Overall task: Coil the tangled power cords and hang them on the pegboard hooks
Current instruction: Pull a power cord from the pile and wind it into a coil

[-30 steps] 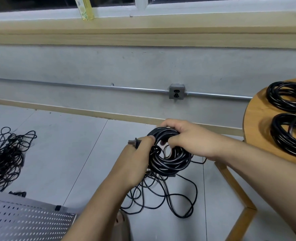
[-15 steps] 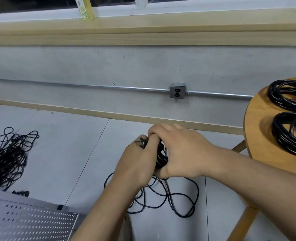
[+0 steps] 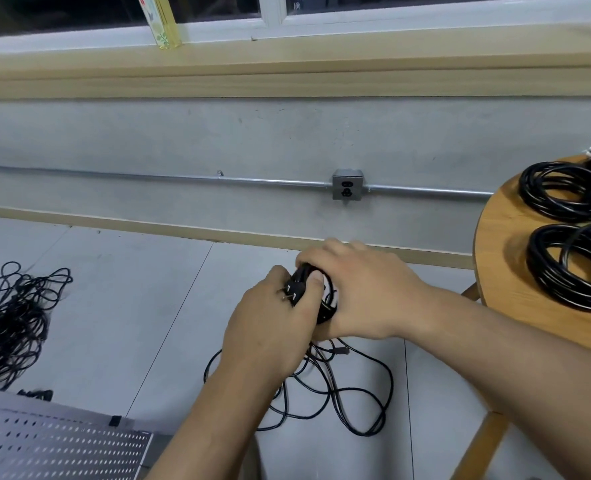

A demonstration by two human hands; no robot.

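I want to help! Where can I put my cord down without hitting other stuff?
The bare floor between the tangled pile and the loose cord is free. The round table is crowded with coils.

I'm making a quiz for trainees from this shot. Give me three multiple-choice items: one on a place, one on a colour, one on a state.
1. Where do the finished coils lie?
A on the table
B on a chair
C in a box

2. What colour are those coils?
A white
B black
C orange

3. How is the cord held by the left hand and right hand?
A fully coiled
B partly coiled, its rest loose on the floor
C hung on a hook

Key:
1 A, they rest on the round wooden top.
2 B, each one is black.
3 B, both hands hold a bundle while loops trail below.
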